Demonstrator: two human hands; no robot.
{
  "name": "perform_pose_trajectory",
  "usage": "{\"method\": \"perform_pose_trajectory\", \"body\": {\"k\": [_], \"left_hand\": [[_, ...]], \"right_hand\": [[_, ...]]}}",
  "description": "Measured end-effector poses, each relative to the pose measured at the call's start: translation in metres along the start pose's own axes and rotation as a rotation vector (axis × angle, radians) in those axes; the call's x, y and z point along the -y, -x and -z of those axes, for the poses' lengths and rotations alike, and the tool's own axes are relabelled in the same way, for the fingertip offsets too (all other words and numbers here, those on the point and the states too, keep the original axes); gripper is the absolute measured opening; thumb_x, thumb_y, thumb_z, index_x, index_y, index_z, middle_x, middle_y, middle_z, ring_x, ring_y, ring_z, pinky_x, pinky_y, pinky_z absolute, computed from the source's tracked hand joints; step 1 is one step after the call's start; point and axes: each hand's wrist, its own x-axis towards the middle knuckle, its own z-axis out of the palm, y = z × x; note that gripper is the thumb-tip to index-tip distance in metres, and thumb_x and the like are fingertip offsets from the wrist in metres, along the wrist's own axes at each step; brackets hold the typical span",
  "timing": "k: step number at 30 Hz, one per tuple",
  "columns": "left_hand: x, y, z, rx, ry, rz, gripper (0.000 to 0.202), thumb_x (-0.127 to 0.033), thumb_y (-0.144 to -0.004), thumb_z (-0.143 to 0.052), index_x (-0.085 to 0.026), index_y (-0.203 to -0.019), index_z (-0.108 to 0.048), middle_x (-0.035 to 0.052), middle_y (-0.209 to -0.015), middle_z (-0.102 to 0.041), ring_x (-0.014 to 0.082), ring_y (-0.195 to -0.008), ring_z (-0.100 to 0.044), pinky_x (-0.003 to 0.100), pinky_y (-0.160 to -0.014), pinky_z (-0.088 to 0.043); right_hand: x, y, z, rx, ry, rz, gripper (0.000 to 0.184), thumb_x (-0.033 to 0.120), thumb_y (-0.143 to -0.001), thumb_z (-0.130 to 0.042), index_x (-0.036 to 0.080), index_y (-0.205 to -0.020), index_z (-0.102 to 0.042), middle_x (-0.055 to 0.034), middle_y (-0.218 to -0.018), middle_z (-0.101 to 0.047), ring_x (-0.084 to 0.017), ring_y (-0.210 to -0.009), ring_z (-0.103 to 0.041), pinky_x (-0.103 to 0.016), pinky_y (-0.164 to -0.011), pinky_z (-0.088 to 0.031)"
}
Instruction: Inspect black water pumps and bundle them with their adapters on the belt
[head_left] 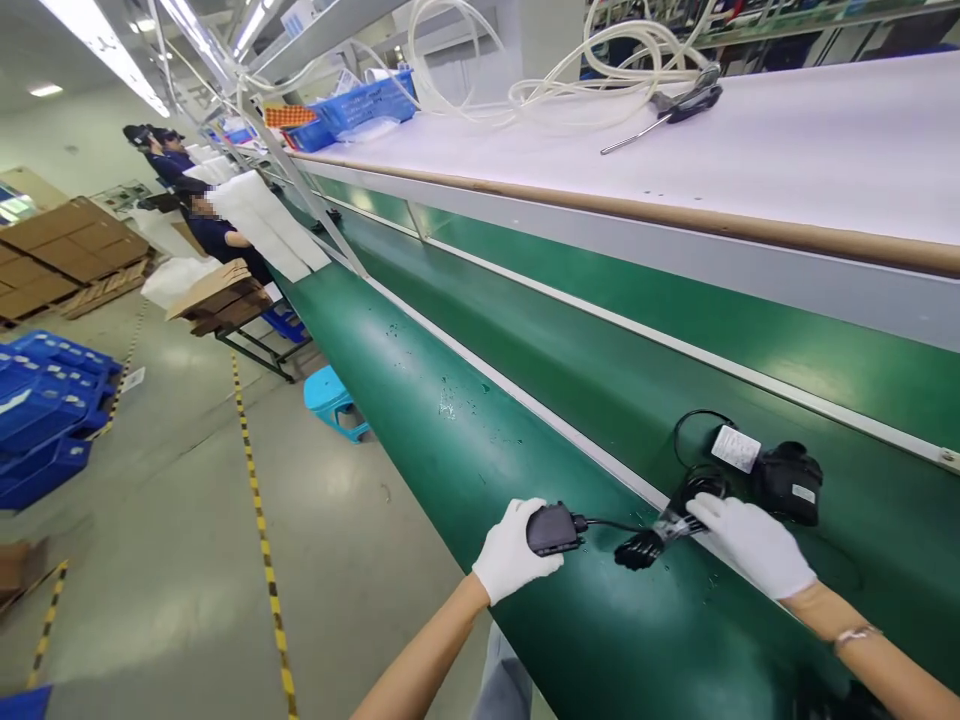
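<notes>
In a white glove, my left hand (517, 555) is closed around a small flat black box (553, 529) above the green work surface (420, 430). A black cable runs from the box's right end to a coiled, tied cable bundle (646, 545). My right hand (754, 545), also gloved in white, pinches that bundle near its upper end. Just beyond the right hand lie a black device (789, 482) with a small white label and a black block with a larger white label (736, 449). A thin black cord loops beside them.
A pale shelf (825, 150) runs above the belt, carrying a screwdriver-like tool (667, 112), coiled clear tubing (630, 60) and a blue bin (367, 105). Co-workers stand farther along on the left, near white foam sheets (262, 220). A blue stool (330, 395) stands beside the line.
</notes>
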Motion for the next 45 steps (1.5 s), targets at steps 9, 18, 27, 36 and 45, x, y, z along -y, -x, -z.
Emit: {"method": "perform_pose_trajectory", "body": {"k": [9, 18, 27, 36, 45], "left_hand": [[-0.089, 0.011, 0.061, 0.384, 0.818, -0.018, 0.092, -0.037, -0.063, -0.092, -0.030, -0.139, -0.041, 0.0133, -0.132, -0.055, 0.0243, -0.099, -0.065, 0.037, -0.071, -0.059], [-0.130, 0.017, 0.097, 0.321, 0.560, 0.004, 0.113, -0.047, -0.060, -0.093, -0.031, -0.157, -0.036, 0.0139, -0.144, -0.057, 0.0356, -0.129, -0.058, 0.055, -0.109, -0.050], [-0.124, 0.005, 0.098, 0.337, 0.626, -0.022, 0.090, -0.033, -0.060, -0.092, -0.031, -0.141, -0.053, 0.0095, -0.132, -0.066, 0.0317, -0.114, -0.067, 0.049, -0.094, -0.059], [-0.124, -0.001, 0.102, 0.362, 0.704, -0.014, 0.081, -0.026, -0.063, -0.089, -0.031, -0.137, -0.055, 0.0063, -0.121, -0.068, 0.0257, -0.100, -0.069, 0.037, -0.073, -0.060], [-0.112, 0.001, 0.081, -0.132, 0.085, -0.389, 0.054, -0.020, -0.083, -0.064, -0.025, -0.136, -0.055, 0.0097, -0.112, -0.072, 0.0232, -0.087, -0.067, 0.042, -0.078, -0.057]], "right_hand": [[-0.046, -0.004, 0.034, -0.179, -0.007, -0.363, 0.021, 0.021, -0.091, -0.051, 0.017, -0.093, -0.072, -0.0121, -0.092, -0.077, -0.025, -0.061, -0.065, -0.036, -0.055, -0.050], [-0.037, -0.017, 0.030, -0.262, -0.020, -0.371, 0.021, 0.024, -0.092, -0.051, 0.018, -0.090, -0.071, -0.0115, -0.091, -0.078, -0.024, -0.064, -0.065, -0.035, -0.058, -0.050], [-0.037, -0.031, 0.033, -0.298, -0.042, -0.492, 0.018, 0.022, -0.087, -0.055, 0.019, -0.091, -0.072, -0.0148, -0.093, -0.078, -0.028, -0.068, -0.066, -0.037, -0.058, -0.050], [-0.037, -0.041, 0.038, -0.308, -0.001, -0.474, 0.021, 0.016, -0.089, -0.054, 0.016, -0.090, -0.075, -0.0114, -0.094, -0.078, -0.023, -0.066, -0.063, -0.033, -0.059, -0.048], [-0.043, -0.047, 0.032, -0.316, -0.035, -0.523, 0.020, 0.021, -0.088, -0.056, 0.018, -0.088, -0.075, -0.0102, -0.091, -0.078, -0.024, -0.064, -0.064, -0.032, -0.055, -0.046]]}}
